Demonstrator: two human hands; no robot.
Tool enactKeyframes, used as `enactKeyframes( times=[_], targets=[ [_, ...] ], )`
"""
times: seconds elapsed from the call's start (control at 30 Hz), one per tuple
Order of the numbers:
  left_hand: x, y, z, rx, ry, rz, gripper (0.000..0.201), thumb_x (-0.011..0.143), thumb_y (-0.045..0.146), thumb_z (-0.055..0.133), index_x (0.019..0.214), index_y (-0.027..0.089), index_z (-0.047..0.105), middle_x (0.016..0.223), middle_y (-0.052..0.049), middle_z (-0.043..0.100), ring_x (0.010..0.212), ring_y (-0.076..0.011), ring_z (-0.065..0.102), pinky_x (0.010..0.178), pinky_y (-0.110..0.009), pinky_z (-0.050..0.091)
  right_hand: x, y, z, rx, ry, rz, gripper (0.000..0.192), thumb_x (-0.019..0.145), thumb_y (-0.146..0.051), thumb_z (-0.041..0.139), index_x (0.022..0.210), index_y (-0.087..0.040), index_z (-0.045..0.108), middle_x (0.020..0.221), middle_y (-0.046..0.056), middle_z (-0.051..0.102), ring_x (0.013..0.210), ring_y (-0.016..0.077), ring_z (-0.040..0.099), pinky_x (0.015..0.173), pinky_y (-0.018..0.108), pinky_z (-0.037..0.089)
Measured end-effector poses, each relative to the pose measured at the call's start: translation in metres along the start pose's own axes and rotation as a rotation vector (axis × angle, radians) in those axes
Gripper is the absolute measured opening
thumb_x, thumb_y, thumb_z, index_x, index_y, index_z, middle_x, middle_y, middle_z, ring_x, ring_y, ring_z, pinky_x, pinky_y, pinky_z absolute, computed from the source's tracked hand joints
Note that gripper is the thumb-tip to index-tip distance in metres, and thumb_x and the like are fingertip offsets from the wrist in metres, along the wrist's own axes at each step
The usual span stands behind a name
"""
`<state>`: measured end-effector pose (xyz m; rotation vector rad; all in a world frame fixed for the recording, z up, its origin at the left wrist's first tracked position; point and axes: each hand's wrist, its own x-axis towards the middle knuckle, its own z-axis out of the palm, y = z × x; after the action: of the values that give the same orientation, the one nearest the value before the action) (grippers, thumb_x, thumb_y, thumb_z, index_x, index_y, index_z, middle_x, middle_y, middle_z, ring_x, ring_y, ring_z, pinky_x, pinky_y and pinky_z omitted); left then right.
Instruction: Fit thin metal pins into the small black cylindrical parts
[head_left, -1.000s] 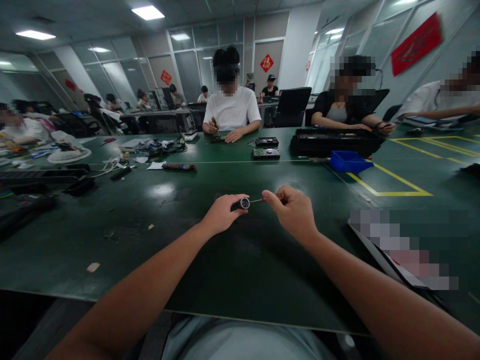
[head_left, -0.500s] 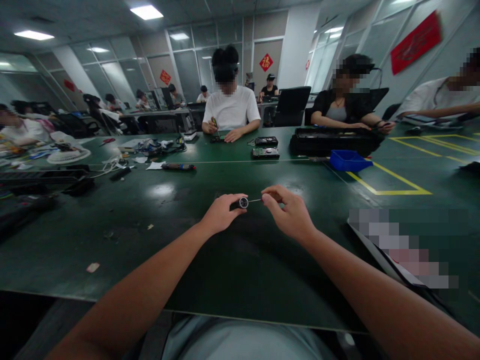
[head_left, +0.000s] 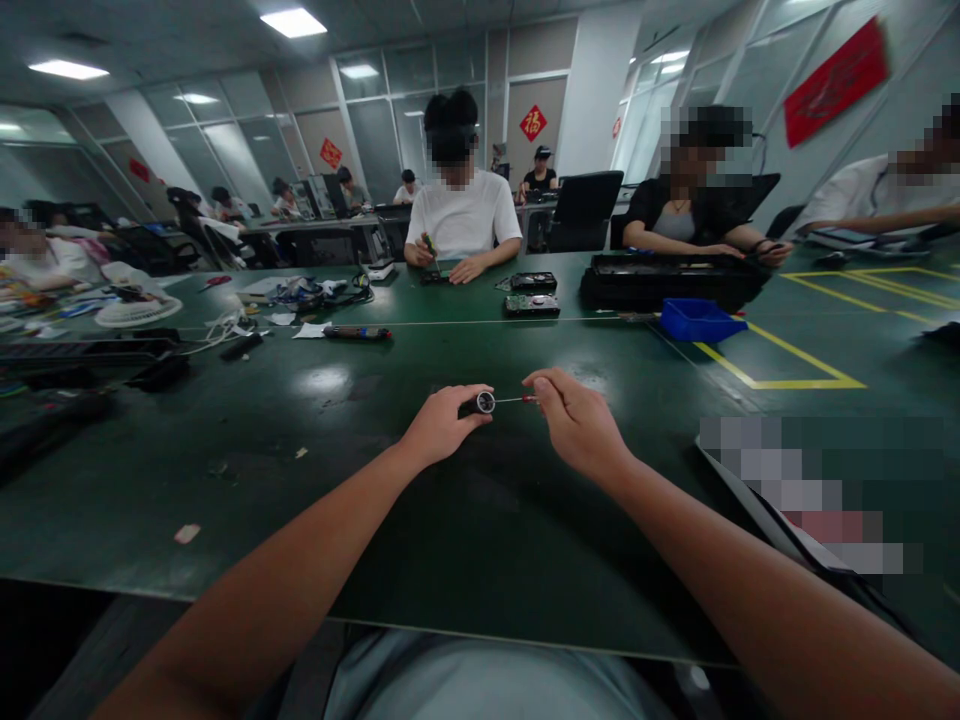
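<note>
Over the middle of the green table, my left hand [head_left: 441, 424] is closed around a small black cylindrical part [head_left: 485, 402], whose round open end with a pale rim faces me. Between my right thumb and fingers is a thin screwdriver [head_left: 528, 398] with a red handle, most of it hidden in my right hand [head_left: 581, 418]. Its slim metal shaft points left and its tip meets the rim of the cylindrical part. I cannot make out whether the tip sits inside it.
Across the green table [head_left: 247, 480] a person [head_left: 465, 220] works with a tool. Drive-like devices [head_left: 531, 305], a long black housing [head_left: 667, 285] and a blue bin [head_left: 701, 320] stand beyond my hands. Another screwdriver-like tool [head_left: 358, 333] lies left of them. Cables and parts crowd the far left.
My right thumb and fingers have shifted on the screwdriver, so more of its red handle shows. My left hand and the cylindrical part have barely moved.
</note>
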<state>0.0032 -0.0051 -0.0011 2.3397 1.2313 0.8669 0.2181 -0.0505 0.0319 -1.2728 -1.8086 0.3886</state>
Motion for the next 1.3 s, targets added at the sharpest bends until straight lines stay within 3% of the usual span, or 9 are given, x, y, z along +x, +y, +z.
enactKeyframes(
  times=[0.07,0.17,0.43,0.57,0.67,0.87,1.3],
  targets=[
    [0.000,0.000,0.000,0.007,-0.002,0.000,0.040,0.086,0.029,0.070,0.126,0.024,0.064,0.123,-0.006,0.068,0.113,-0.0242,0.062,0.103,-0.042,0.044,0.000,0.001,0.002,0.049,0.042,0.025,0.023,0.096,-0.036,0.043,0.106,-0.022,0.058,0.078,0.003,0.066,0.068,0.0188,0.061,0.065,0.033,0.043],
    [0.000,0.000,0.001,0.018,0.007,-0.011,0.041,0.085,0.029,0.071,0.126,0.024,0.065,0.123,-0.006,0.068,0.113,-0.0243,0.062,0.102,-0.041,0.045,0.001,0.004,0.006,0.209,0.089,0.078,0.017,0.091,-0.036,0.053,0.096,-0.021,0.057,0.080,0.004,0.067,0.073,0.0189,0.063,0.068,0.033,0.046],
    [0.000,0.003,-0.004,0.037,0.002,0.077,0.042,0.087,0.029,0.069,0.128,0.025,0.062,0.120,-0.005,0.069,0.109,-0.0220,0.061,0.098,-0.039,0.044,0.010,0.019,0.018,0.680,0.171,0.295,0.030,0.087,-0.050,0.054,0.090,-0.021,0.060,0.082,0.005,0.064,0.074,0.0182,0.064,0.076,0.038,0.054],
    [0.002,0.003,-0.009,0.108,-0.028,0.111,0.039,0.089,0.030,0.067,0.127,0.025,0.062,0.117,-0.005,0.070,0.106,-0.0221,0.061,0.099,-0.041,0.042,0.014,0.027,0.018,0.817,0.074,0.427,0.030,0.085,-0.052,0.057,0.082,-0.022,0.057,0.071,0.002,0.059,0.064,0.0178,0.061,0.073,0.039,0.056],
    [0.003,0.002,-0.009,0.153,-0.036,0.076,0.039,0.089,0.031,0.067,0.127,0.025,0.063,0.115,-0.005,0.070,0.107,-0.0232,0.061,0.100,-0.043,0.041,0.015,0.030,0.019,0.749,0.080,0.433,0.031,0.085,-0.053,0.057,0.081,-0.022,0.057,0.072,0.003,0.060,0.063,0.0179,0.061,0.068,0.038,0.055],
    [0.003,-0.002,-0.006,0.144,-0.036,0.067,0.040,0.088,0.034,0.068,0.127,0.025,0.063,0.117,-0.006,0.070,0.108,-0.0235,0.061,0.100,-0.043,0.041,0.011,0.026,0.021,0.639,0.196,0.309,0.028,0.089,-0.048,0.055,0.090,-0.021,0.059,0.080,0.004,0.065,0.071,0.0170,0.063,0.070,0.035,0.054],
    [0.002,0.002,-0.006,0.111,-0.051,0.078,0.038,0.088,0.032,0.067,0.125,0.025,0.064,0.121,-0.006,0.069,0.109,-0.0237,0.062,0.102,-0.044,0.041,0.005,0.010,0.011,0.282,0.150,0.150,0.029,0.094,-0.047,0.051,0.090,-0.020,0.062,0.076,0.004,0.070,0.070,0.0184,0.066,0.068,0.033,0.049]
  ],
)
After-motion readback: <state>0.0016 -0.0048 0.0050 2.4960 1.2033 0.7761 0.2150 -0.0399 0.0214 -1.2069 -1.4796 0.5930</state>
